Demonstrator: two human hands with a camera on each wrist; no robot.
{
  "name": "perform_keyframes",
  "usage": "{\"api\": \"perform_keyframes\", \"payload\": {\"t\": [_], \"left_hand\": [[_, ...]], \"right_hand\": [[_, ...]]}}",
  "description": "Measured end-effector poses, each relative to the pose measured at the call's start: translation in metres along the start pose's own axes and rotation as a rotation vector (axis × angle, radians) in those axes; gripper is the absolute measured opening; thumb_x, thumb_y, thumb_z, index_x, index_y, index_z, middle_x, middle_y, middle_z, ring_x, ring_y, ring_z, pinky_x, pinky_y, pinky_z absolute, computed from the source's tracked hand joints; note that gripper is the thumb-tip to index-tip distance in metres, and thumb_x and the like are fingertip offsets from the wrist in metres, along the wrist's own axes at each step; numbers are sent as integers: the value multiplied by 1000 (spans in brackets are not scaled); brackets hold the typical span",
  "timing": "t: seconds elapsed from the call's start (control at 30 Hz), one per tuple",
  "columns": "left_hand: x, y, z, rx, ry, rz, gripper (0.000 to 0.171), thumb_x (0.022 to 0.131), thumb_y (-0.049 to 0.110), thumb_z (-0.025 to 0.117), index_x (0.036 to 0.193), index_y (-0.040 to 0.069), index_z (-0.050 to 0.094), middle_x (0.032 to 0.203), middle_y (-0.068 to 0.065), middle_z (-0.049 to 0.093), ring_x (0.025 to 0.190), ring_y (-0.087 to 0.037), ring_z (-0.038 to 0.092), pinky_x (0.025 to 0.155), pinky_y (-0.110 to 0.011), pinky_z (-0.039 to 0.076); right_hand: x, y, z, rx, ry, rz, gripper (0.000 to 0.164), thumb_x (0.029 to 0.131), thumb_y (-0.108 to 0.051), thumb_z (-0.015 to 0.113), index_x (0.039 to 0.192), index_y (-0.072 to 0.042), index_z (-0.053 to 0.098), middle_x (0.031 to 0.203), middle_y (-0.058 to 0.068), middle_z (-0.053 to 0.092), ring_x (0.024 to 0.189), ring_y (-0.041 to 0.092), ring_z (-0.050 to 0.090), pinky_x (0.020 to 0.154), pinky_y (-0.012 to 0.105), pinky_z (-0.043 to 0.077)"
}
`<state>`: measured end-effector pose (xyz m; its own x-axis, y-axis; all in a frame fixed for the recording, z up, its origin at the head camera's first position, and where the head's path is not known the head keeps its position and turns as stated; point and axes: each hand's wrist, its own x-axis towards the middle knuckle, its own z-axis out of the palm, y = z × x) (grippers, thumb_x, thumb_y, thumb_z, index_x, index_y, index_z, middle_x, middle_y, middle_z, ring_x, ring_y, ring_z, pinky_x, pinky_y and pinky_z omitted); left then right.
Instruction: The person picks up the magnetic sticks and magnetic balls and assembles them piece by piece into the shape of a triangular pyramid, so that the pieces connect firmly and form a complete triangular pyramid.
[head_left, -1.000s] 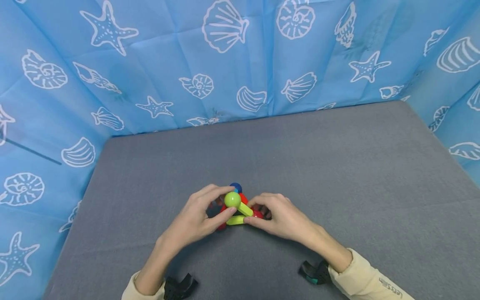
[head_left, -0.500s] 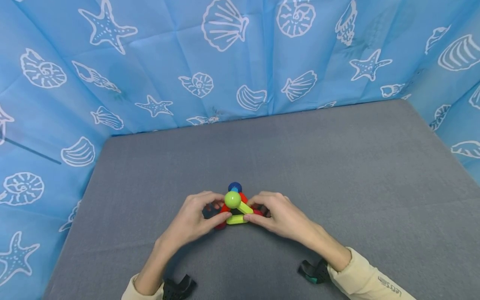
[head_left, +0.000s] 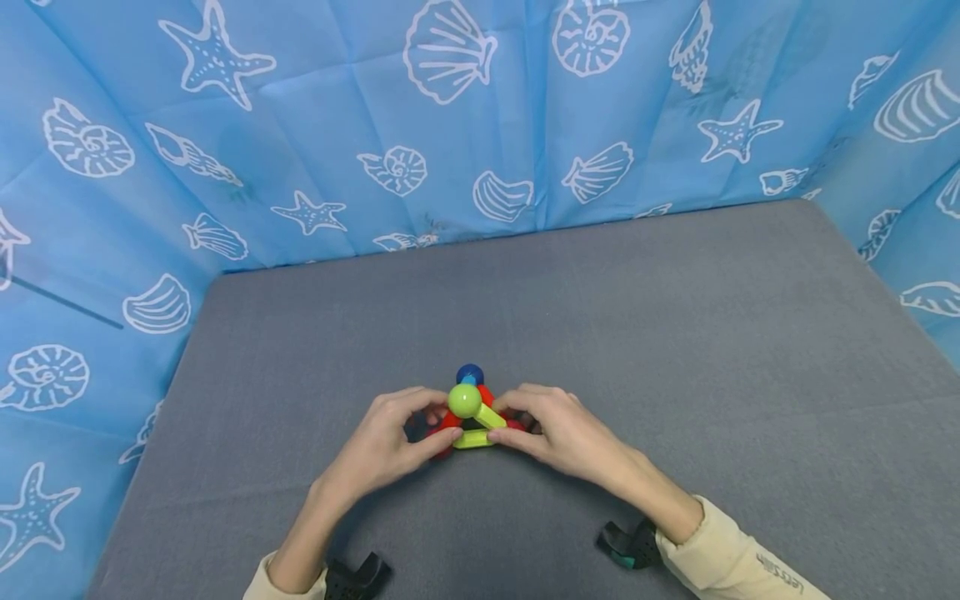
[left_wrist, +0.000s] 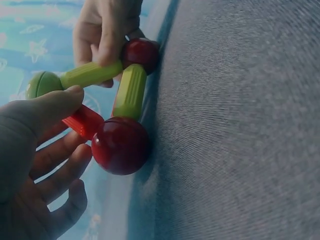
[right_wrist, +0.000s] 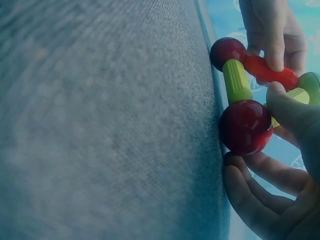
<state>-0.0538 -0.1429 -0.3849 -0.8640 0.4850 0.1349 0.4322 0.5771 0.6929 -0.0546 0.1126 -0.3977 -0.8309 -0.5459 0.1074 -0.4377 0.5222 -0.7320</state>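
Observation:
Between my hands stands a small frame of ribbed building sticks and balls. A green ball (head_left: 465, 401) tops it, with a blue ball (head_left: 470, 374) behind. My left hand (head_left: 393, 429) pinches a red stick (right_wrist: 272, 73), thumb on its near side. My right hand (head_left: 558, 425) holds the sloping yellow-green stick (left_wrist: 91, 74) near its lower end, fingers by a dark red ball (right_wrist: 246, 127). A second yellow-green stick (head_left: 474, 439) lies low between that ball and another dark red ball (left_wrist: 121, 145) at the left. The far part of the frame is partly hidden.
A grey cloth-covered table (head_left: 675, 350) spreads around the hands. Blue curtain (head_left: 480, 108) with white shell prints hangs behind it and along both sides. Black straps (head_left: 358, 577) sit at both wrists.
My left hand has come down off the green ball to the red stick at the left. The blue ball shows more fully now. My right hand stays almost still.

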Motion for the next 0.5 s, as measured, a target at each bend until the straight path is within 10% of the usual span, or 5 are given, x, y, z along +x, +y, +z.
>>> {"api": "perform_keyframes", "payload": {"t": [0.5], "left_hand": [[-11, -14, 3, 150, -85, -85, 51, 78, 39, 90, 119, 15, 72, 100, 9, 71, 86, -3, 62, 77, -24, 55]], "right_hand": [[-3, 4, -1, 71, -54, -7, 29, 89, -28, 81, 114, -17, 72, 100, -6, 72, 81, 2, 63, 70, 20, 54]]}}
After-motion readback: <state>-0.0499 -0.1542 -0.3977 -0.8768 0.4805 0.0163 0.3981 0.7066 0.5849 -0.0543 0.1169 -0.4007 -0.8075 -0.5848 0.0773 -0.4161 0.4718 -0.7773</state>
